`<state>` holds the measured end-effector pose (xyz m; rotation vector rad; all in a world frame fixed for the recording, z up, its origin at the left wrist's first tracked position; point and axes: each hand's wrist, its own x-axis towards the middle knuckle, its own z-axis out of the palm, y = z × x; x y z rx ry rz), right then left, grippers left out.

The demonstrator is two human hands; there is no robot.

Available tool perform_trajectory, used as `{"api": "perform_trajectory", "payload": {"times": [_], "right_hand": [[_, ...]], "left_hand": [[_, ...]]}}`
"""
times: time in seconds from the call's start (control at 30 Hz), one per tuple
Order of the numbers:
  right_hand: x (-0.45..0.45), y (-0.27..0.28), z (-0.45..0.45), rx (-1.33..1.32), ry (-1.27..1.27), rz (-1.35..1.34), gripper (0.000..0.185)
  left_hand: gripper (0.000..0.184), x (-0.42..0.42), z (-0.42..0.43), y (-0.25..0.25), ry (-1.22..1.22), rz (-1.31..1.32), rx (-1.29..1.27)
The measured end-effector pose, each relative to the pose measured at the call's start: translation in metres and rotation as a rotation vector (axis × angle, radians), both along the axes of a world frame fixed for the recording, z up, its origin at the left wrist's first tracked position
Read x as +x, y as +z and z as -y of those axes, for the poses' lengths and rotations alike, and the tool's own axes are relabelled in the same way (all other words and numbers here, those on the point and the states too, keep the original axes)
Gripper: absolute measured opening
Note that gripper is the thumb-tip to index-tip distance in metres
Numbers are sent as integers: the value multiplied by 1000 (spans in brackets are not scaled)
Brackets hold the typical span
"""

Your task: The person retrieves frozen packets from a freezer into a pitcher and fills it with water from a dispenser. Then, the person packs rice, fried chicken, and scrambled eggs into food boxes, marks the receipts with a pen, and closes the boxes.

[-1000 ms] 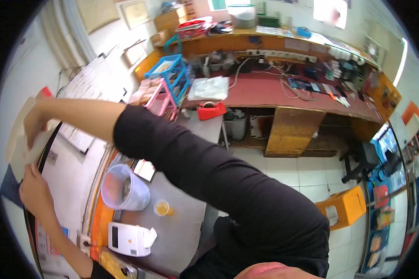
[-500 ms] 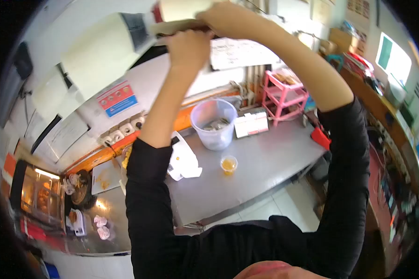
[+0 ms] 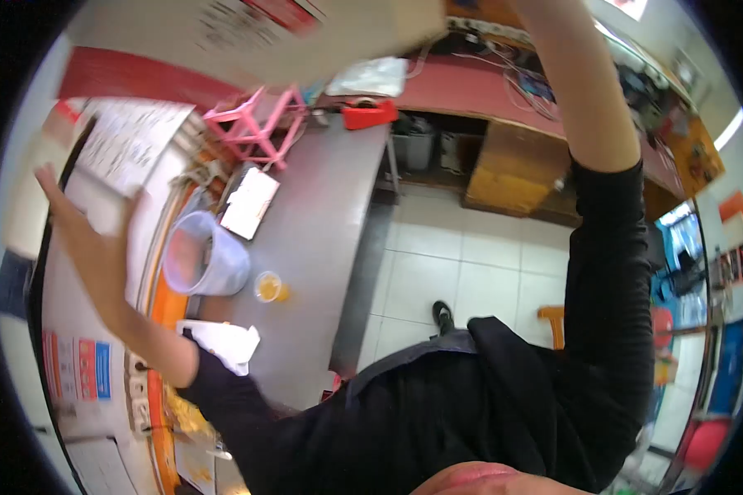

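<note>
1. Tiled floor (image 3: 429, 264) spreads well to the right of the fingers (image 3: 54, 191) of the left hand (image 3: 95, 256); a grey metal desk (image 3: 322, 190) comes between, set along a white wall (image 3: 70, 309) with an orange strip (image 3: 172, 307).
2. The left hand is raised near that wall, fingers and thumb spread wide apart, with nothing in their hold.
3. The right forearm (image 3: 586, 99) rises past the top edge of the view, so the right hand is out of sight; I cannot tell how far its fingers are open or what they hold.
4. A large beige box-like thing (image 3: 371, 37), blurred, with printing and a red side, sits above and to the right of the left fingers, apart from them.
5. Below and right of those fingers, a translucent bucket (image 3: 227, 268) stands on the desk, with a cup (image 3: 268, 287) of yellowish liquid just beyond it.
6. Farther right and higher than the left fingers are a pink rack (image 3: 260, 128) and a red tape dispenser (image 3: 370, 114).
</note>
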<state>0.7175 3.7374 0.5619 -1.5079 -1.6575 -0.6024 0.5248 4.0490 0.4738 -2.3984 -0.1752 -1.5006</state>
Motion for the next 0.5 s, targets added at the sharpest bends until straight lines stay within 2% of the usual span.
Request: {"api": "perform_trajectory", "payload": {"times": [0.03,0.1,0.13,0.17,0.2,0.27,0.3,0.33,0.37,0.4,0.43,0.5], "right_hand": [[9,-19,35,-152,-57,-169,26],[38,-97,81,-204,-57,-428,23],[53,-133,103,-222,-62,-553,23],[62,-165,126,-161,-20,-674,27],[70,-194,152,-199,-87,-760,25],[79,-232,198,-188,-140,-968,24],[91,-265,210,-18,-115,-1016,25],[104,-276,235,-206,-126,-1115,31],[123,-308,246,-1,285,-1297,43],[140,-327,264,-47,388,-1551,52],[151,-319,277,-55,445,-1613,51],[184,-342,303,-201,313,-1521,51]], "left_hand": [[99,24,34,-27,-259,-3,-105],[97,92,103,-97,-661,-116,-452],[96,130,132,-139,-810,-224,-716],[95,168,158,-190,-940,-341,-1044],[94,206,183,-245,-1049,-442,-1427],[92,259,236,-327,-1543,-336,-2085],[91,281,261,-356,-1663,-295,-2303],[90,302,285,-376,-1782,-338,-2416],[89,323,307,-388,-1859,-413,-2508],[88,344,323,-391,-1923,-513,-2589],[85,366,337,-391,-1939,-649,-2658],[80,408,359,-393,-1928,-941,-2791]]}}
